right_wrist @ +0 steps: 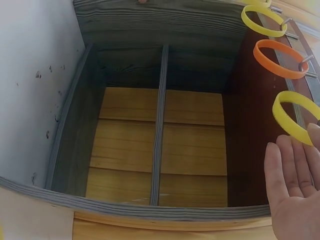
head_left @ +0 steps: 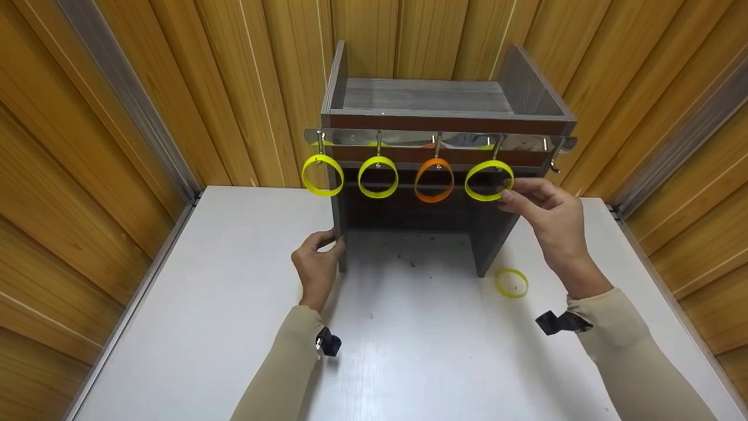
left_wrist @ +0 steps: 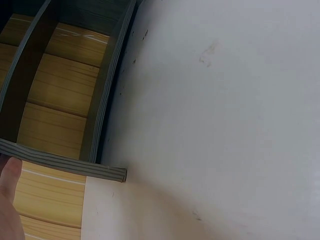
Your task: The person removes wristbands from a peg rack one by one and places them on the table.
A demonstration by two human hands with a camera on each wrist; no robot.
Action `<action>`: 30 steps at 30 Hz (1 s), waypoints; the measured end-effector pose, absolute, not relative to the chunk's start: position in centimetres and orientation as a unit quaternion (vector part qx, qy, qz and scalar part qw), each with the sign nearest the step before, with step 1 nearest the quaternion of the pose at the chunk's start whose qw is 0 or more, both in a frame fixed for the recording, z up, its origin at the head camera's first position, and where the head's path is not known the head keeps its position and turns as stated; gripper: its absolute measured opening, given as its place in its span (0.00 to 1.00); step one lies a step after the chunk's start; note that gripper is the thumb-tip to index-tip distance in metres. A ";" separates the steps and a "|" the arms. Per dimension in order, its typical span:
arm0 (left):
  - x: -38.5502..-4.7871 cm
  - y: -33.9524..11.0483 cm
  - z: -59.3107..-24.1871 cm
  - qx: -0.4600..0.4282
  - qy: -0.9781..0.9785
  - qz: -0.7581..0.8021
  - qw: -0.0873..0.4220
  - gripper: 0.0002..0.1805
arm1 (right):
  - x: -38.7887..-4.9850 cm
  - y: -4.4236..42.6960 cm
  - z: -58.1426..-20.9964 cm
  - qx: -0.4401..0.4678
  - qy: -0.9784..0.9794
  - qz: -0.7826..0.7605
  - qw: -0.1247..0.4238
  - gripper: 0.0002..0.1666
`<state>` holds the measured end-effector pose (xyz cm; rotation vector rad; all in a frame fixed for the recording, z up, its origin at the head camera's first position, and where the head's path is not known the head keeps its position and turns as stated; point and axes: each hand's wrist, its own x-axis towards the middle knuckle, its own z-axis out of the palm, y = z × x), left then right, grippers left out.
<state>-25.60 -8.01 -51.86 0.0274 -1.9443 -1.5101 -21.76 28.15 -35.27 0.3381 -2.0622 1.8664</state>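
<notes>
yellow ring (head_left: 488,199) is hanging off a hook (head_left: 497,148) up-l. of our r. hand (head_left: 555,221); we're pinching its edge, & gripping gray side panel (head_left: 339,213) lower l. w/ l. hand (head_left: 317,266).

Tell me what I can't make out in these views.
Left wrist: most of the left hand's grip, cut off by the lower-left corner.
Right wrist: part of the nearest yellow ring, hidden by the right hand's grip and right edge.
Head: what the dark specks are; too small.
</notes>
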 end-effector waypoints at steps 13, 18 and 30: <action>-25.7 -7.9 -51.6 0.007 -0.749 -0.575 0.330 0.10 | -21.8 27.7 -34.6 0.128 -0.676 0.696 0.205 0.16; -25.7 -7.9 -51.7 0.005 -0.746 -0.577 0.332 0.10 | -21.6 27.6 -34.4 0.134 -0.665 0.703 0.214 0.15; -25.6 -7.9 -51.9 0.006 -0.740 -0.580 0.340 0.09 | -20.6 27.7 -34.1 0.133 -0.656 0.711 0.218 0.15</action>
